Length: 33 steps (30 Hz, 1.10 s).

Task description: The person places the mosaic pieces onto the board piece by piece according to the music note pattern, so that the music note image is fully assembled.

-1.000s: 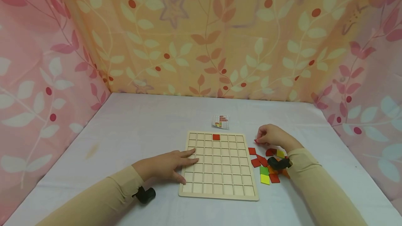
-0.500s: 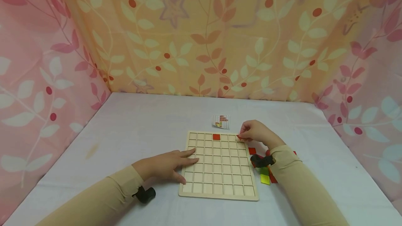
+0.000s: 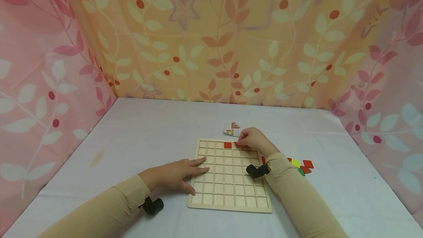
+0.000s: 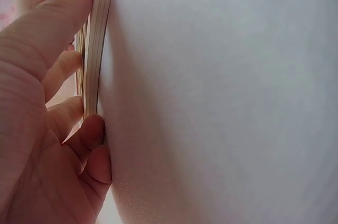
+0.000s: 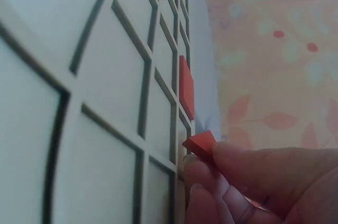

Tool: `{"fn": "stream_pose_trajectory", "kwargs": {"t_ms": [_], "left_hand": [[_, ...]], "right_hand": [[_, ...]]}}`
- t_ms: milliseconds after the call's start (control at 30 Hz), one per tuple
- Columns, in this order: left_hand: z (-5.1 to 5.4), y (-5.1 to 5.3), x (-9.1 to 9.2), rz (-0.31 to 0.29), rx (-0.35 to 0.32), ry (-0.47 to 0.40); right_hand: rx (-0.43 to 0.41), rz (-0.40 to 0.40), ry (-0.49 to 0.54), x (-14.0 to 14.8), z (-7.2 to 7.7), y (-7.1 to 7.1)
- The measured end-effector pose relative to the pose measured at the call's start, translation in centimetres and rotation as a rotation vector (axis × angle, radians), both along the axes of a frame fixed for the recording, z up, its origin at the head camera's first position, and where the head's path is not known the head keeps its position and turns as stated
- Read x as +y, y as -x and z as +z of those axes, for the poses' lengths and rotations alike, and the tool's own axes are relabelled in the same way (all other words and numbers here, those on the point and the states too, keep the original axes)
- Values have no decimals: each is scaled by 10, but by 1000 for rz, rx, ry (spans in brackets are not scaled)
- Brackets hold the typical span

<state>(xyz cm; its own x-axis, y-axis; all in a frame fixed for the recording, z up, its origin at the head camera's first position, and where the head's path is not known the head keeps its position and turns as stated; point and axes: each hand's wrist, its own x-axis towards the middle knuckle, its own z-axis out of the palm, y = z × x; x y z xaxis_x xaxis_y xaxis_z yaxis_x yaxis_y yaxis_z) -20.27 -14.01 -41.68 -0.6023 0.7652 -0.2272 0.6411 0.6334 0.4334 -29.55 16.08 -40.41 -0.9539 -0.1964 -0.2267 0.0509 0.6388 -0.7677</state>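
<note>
A wooden grid board point(image 3: 229, 179) lies on the table, with a red square point(image 3: 227, 145) in its far row. The left hand point(image 3: 175, 173) rests on the board's left edge, fingers spread; in the left wrist view that hand point(image 4: 47, 97) lies along the board's side point(image 4: 95, 49). At the far row, just right of the red square, the right hand point(image 3: 252, 140) pinches a small red piece point(image 3: 236, 144). The right wrist view shows this red piece point(image 5: 202, 142) tilted between thumb and fingers of the right hand point(image 5: 264, 182), near the seated red square point(image 5: 186, 87).
A small printed card point(image 3: 232, 128) lies just beyond the board. Loose pieces, among them a yellow one point(image 3: 295, 163), a red one point(image 3: 308, 164) and a green one point(image 3: 301, 172), lie to the right, partly hidden by the right forearm. Patterned cloth walls point(image 3: 211, 39) enclose the table.
The right hand has moved left with its red piece, from beside the loose pieces to the board's far row next to the red square. The left hand has stayed in place.
</note>
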Motion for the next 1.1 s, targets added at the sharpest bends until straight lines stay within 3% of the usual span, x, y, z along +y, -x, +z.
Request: {"fn": "stream_pose_trajectory", "kwargs": {"t_ms": [267, 533, 1100], "left_hand": [[2, -1, 0, -2, 5, -2], [1, 0, 0, -7, 10, 1], [3, -1, 0, -9, 0, -3]], "right_hand": [[42, -10, -57, -8, 0, 1], [83, 31, -130, -9, 0, 0], [53, 60, -151, -10, 0, -1]]}}
